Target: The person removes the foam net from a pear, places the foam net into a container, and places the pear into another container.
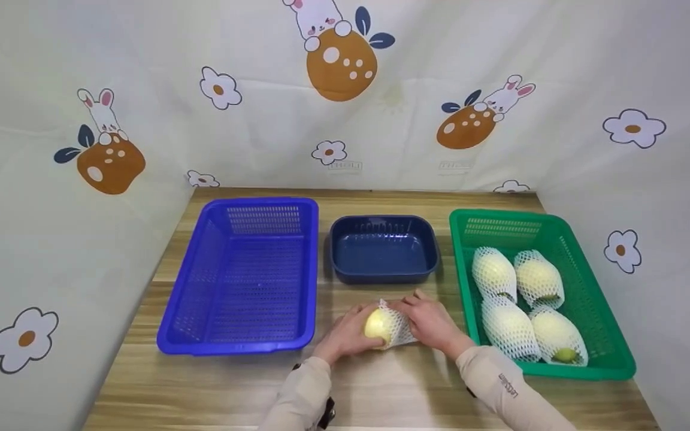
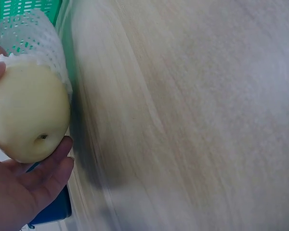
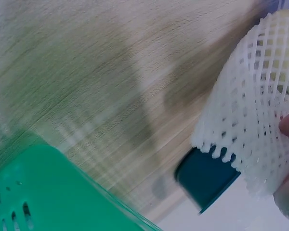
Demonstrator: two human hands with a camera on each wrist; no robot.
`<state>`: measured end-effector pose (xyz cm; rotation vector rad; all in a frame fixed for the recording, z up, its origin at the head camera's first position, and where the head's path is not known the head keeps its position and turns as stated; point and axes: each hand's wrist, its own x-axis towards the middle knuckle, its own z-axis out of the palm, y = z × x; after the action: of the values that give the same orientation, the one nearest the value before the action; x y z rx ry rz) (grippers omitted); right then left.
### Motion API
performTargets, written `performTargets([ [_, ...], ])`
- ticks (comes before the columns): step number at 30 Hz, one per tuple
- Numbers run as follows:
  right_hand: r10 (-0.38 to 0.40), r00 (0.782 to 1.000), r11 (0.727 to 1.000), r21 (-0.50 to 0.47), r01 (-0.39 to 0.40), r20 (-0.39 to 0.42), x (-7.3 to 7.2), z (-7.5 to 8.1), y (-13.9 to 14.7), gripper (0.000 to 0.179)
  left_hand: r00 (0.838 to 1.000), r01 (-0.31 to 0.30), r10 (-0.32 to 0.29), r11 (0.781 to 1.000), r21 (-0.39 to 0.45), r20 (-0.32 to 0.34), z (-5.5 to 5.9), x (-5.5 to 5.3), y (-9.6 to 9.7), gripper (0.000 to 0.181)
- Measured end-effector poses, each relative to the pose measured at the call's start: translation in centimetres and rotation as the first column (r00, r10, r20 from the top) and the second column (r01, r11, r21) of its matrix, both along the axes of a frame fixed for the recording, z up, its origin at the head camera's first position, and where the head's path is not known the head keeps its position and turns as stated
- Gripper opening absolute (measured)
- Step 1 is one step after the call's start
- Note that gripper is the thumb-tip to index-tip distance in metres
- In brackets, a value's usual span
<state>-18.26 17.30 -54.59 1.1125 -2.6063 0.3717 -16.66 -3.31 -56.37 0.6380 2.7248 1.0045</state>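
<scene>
In front of the dark blue basin [image 1: 384, 254], the left hand [image 1: 348, 333] is gripping a pale fruit [image 1: 376, 325] by its bare end and the right hand [image 1: 433, 321] is gripping its white foam net [image 1: 402, 330]. Right of the basin, a green basket [image 1: 592, 290] is holding four netted fruits [image 1: 508, 326]

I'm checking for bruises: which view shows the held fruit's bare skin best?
Left wrist: the held fruit appears large, bare end toward the camera. The head view shows it small; the right wrist view, mostly behind white net.
</scene>
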Motion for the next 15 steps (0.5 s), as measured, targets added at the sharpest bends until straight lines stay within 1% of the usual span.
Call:
performTargets([
  [3, -0.031, 0.999, 0.999, 0.010, 0.031, -0.026, 0.0, 0.0, 0.0, 0.037, 1.000, -0.006, 0.006, 1.000, -0.010, 0.011, 0.1, 0.0, -0.1, 0.074],
  [6, -0.056, 0.998, 0.998, -0.006, 0.056, -0.032, 0.0, 0.1, 0.1, 0.033, 1.000, -0.012, 0.012, 1.000, 0.003, 0.014, 0.2, 0.1, -0.2, 0.074],
  [9, -0.083, 0.996, 0.996, -0.016, 0.082, -0.032, 0.1, 0.3, 0.1, 0.030, 1.000, -0.016, 0.016, 1.000, 0.014, 0.006, 0.5, 0.2, -0.4, 0.073],
  [15, -0.112, 0.994, 0.994, -0.007, 0.112, -0.006, 0.3, 0.9, 0.3, 0.029, 0.999, -0.031, 0.031, 1.000, 0.001, -0.020, 1.1, 0.3, -0.7, 0.071],
])
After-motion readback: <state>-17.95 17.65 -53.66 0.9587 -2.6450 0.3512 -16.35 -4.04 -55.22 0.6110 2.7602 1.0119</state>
